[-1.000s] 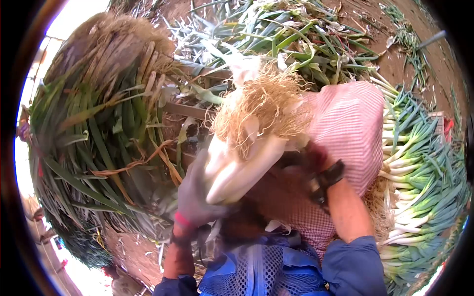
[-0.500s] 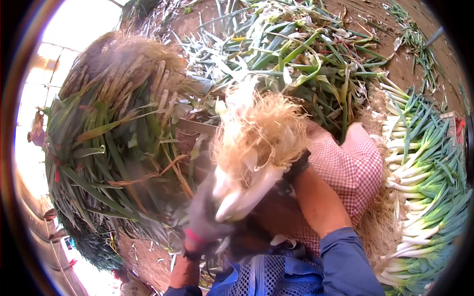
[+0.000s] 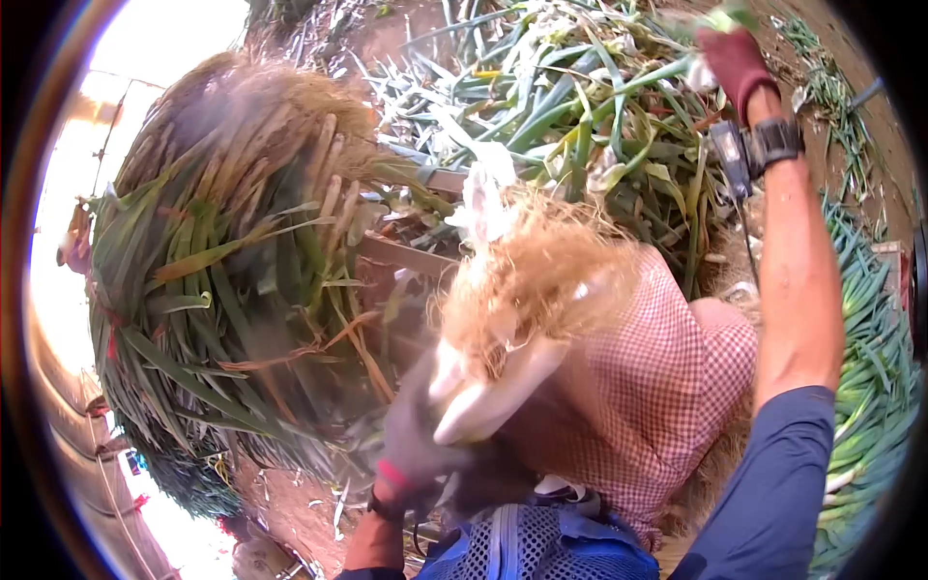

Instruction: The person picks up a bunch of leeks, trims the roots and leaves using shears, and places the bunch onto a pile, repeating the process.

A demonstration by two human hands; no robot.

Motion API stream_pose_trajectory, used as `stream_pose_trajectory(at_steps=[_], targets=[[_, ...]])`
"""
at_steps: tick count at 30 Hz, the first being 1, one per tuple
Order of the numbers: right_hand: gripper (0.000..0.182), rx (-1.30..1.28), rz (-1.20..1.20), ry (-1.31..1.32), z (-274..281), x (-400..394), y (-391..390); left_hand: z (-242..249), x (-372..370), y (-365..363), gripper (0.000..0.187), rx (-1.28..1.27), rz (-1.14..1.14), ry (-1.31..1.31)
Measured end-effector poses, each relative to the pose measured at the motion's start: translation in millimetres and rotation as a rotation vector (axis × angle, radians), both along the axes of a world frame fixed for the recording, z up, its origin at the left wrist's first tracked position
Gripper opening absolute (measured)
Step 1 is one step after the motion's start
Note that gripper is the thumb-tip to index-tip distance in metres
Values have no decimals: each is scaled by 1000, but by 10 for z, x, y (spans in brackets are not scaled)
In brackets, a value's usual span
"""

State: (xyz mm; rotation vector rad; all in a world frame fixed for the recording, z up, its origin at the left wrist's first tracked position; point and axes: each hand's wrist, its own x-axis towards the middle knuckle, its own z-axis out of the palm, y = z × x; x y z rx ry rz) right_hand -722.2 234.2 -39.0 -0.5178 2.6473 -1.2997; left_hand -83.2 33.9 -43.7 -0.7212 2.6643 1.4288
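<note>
My left hand, in a grey glove with a red cuff band, is closed around a bunch of green onions. Their white stems and bushy tan roots point up and away from me, while their leaves are hidden below. Stretched out to the far upper right is my right hand, in a dark red glove. Its fingers are closed on a green leaf, smeared by motion. Beneath that hand lies the edge of a heap of stripped leaves.
On the left stands a large bundle of untrimmed green onions, roots upward. Cleaned green onions lie in a row along the right. A checked pink cloth covers my lap. Bare soil shows at the lower left.
My right hand has left the bunch and swung far up and right over the leaf heap, with a green leaf in it. My left hand still holds the bunch, shifted slightly right.
</note>
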Motion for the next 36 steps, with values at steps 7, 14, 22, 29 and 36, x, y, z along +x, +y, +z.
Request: stream_pose_trajectory(at_steps=[7, 14, 22, 29, 36], targets=[[87, 290, 712, -245, 559, 1953, -152, 73, -176, 86, 132, 200, 124, -2], [31, 159, 842, -119, 109, 3192, -79, -46, -59, 49, 144, 210, 59, 39], [28, 440, -189, 491, 658, 1351, 90, 61, -138, 96, 144, 248, 113, -24], [65, 382, 542, 85, 493, 2244, 115, 48, -146, 106, 136, 493, 168, 33], [85, -21, 736, 609, 893, 3638, -145, -75, -61, 53, 141, 18, -9, -11]])
